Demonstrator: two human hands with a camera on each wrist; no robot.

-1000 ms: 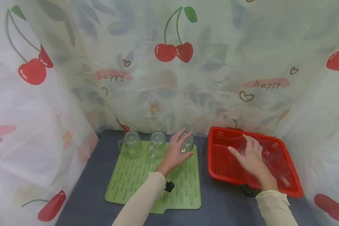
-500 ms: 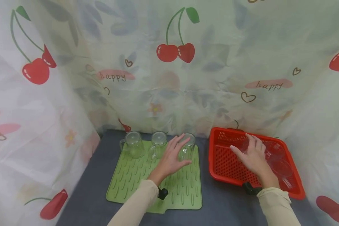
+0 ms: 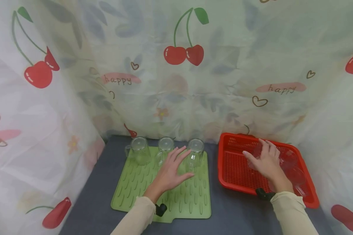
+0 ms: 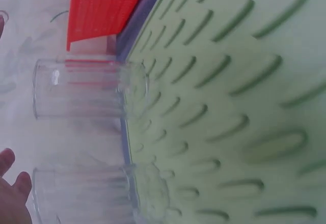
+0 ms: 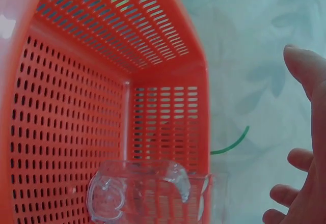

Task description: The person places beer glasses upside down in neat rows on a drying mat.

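Note:
Three clear glass mugs stand upside down along the back of a green ridged drying mat (image 3: 135, 192): the left mug (image 3: 140, 151), the middle mug (image 3: 164, 145) and the right mug (image 3: 196, 147). Over the mat, in front of the middle and right mugs, my left hand (image 3: 168, 172) is spread and holds nothing. My right hand (image 3: 267, 164) hovers above the red basket (image 3: 238, 187), fingers apart, with nothing in its grasp. Several clear glass mugs lie in the basket's right part; one glass mug (image 5: 137, 191) shows in the right wrist view, below the hand.
A dark grey cloth (image 3: 91, 195) covers the table under mat and basket. A cherry-patterned curtain (image 3: 182, 98) encloses the back and both sides, close behind the mugs. The basket's raised walls surround the glassware inside.
My left hand has drawn back from the right mug, toward the left and nearer to me, leaving that mug in full view. My right hand has barely shifted above the basket.

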